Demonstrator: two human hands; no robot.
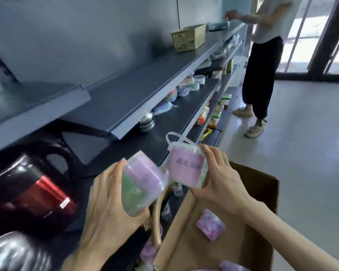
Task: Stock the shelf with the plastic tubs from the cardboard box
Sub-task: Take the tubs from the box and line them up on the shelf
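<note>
My left hand (106, 200) grips a clear plastic tub (141, 182) with a pink and green label, tilted on its side. My right hand (221, 177) holds a second tub (186, 167) upright; it has a pink label with printed characters and a white carry handle. The two tubs nearly touch above the near edge of the dark grey shelf (157, 141). Below my right arm stands the open cardboard box (258, 180), with a purple tub (210, 224) lying inside and more purple ones at its bottom edge.
Black and red kettles (33, 184) crowd the shelf at left. Steel bowls (146, 122) and wrapped goods lie further along, snack packets (213, 116) on a lower shelf. A green basket (189, 37) sits on the upper shelf. Another person (262, 61) stands at the far end.
</note>
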